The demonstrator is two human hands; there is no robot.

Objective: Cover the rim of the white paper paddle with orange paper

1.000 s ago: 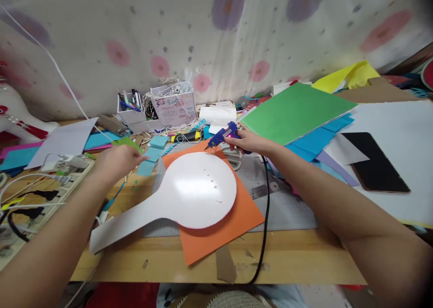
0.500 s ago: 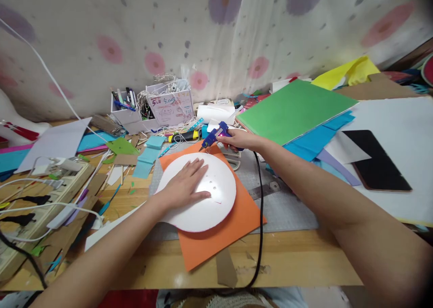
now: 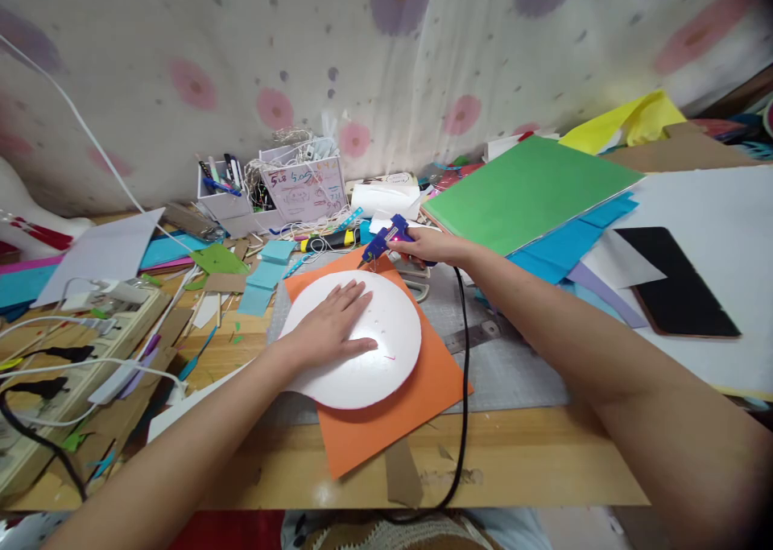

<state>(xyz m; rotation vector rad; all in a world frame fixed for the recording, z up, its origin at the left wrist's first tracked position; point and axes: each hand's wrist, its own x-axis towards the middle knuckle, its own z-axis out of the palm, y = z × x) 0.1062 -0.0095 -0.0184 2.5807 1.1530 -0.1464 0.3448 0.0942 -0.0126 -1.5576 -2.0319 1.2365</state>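
Note:
A white round paddle-shaped card (image 3: 386, 365) lies on an orange sheet (image 3: 416, 401) on the wooden table. My left hand (image 3: 331, 324) rests flat on the white card, fingers spread. My right hand (image 3: 426, 246) grips a blue glue gun (image 3: 382, 240) just beyond the card's far edge, nozzle pointing left and down. The gun's black cord (image 3: 463, 373) runs back toward me over a grey cutting mat (image 3: 507, 365).
A green sheet (image 3: 525, 192) on blue sheets, a white sheet with a black tablet (image 3: 676, 280) lie right. Pen boxes (image 3: 295, 188), paper scraps, a power strip (image 3: 66, 349) and cables crowd the left. A flowered curtain hangs behind.
My left hand came from the green scrap at the left onto the white card and now presses it flat. The glue gun hand stayed nearly in place.

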